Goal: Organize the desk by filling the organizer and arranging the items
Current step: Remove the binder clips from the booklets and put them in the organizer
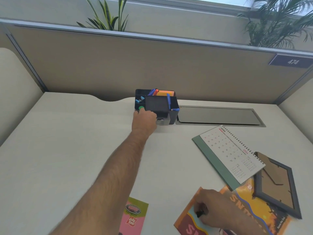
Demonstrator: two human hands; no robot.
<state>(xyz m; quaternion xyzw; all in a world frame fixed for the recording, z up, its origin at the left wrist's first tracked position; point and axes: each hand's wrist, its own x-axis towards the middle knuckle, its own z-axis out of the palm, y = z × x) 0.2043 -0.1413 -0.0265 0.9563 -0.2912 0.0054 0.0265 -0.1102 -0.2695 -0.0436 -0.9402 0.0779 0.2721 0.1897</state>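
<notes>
A black desk organizer stands at the back of the desk, holding blue and orange pens, orange sticky notes and binder clips. My left hand reaches to its front left corner and pinches a small green thing at the rim of a compartment. My right hand rests on an orange magazine near the front edge and grips a small black object in curled fingers.
A desk calendar lies flat at the right, partly over a second magazine and beside a face-down picture frame. A pink and green snack packet lies at the front. A grey cable hatch sits right of the organizer.
</notes>
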